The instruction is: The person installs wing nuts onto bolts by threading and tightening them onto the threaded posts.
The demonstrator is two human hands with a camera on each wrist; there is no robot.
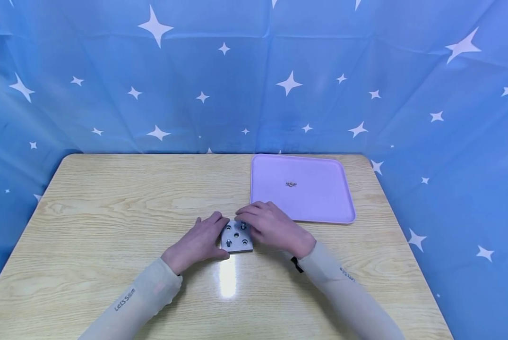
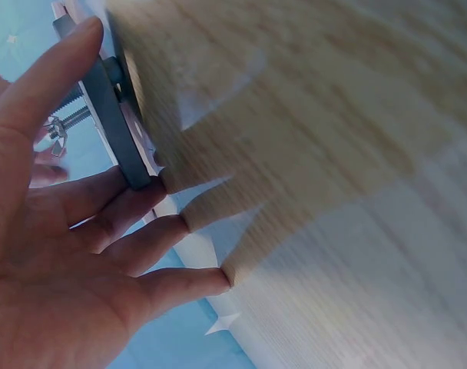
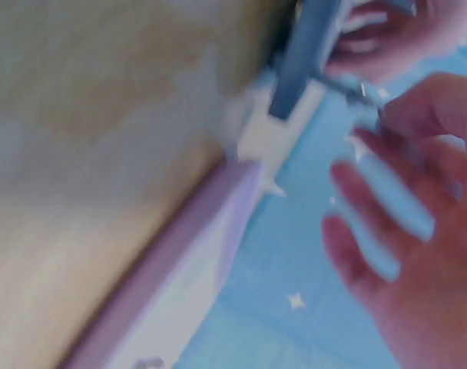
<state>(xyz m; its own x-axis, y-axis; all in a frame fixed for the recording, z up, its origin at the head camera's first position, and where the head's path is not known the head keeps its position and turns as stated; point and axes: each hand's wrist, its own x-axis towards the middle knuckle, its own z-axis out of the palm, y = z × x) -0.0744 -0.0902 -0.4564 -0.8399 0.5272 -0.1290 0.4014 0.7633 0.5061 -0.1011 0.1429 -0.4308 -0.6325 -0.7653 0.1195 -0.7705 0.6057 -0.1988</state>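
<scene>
left hand (image 1: 199,241): grips metal plate (image 1: 236,243) by its edges | right hand (image 1: 275,229): pinches bolt (image 1: 243,226), plate's far-right corner | tray (image 1: 322,221): near rim just beyond | table (image 1: 109,212): stretches wide leftward

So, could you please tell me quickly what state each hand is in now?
Left hand: closed, holding the metal plate.
Right hand: closed, apparently pinching a bolt on that plate.

A blue cloth backdrop (image 1: 173,71) printed with white four-pointed stars (image 1: 289,83) hangs creased behind a pale wood-grained bench (image 1: 122,203), a bright reflection (image 1: 227,278) on its top
</scene>
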